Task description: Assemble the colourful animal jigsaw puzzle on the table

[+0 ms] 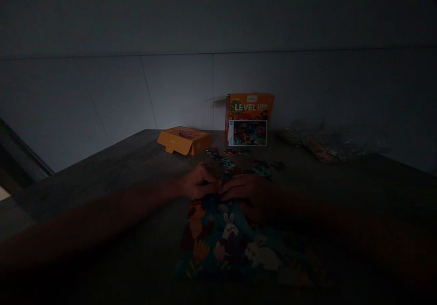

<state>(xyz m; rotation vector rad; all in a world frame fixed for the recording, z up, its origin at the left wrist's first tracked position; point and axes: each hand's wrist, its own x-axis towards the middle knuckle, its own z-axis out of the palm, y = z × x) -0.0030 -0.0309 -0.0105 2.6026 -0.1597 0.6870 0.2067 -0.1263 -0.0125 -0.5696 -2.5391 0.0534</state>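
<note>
A partly joined jigsaw puzzle (232,250) with rabbits and flowers lies on the dark table (136,241). My left hand (201,182) is at its top edge, fingers closed; what they hold, if anything, is hidden. Right beside it my right hand (247,193) rests over the puzzle's upper part, its fingers pressed together and pointing left, and the dim light hides what is under them. The fingertips of both hands nearly meet. Loose puzzle pieces (262,168) lie just beyond the hands.
An orange box (251,109) stands against the wall, with a picture card (249,133) leaning on its front. An open orange box (184,140) lies to its left. Clear plastic bags (324,148) with contents hard to make out are at the back right.
</note>
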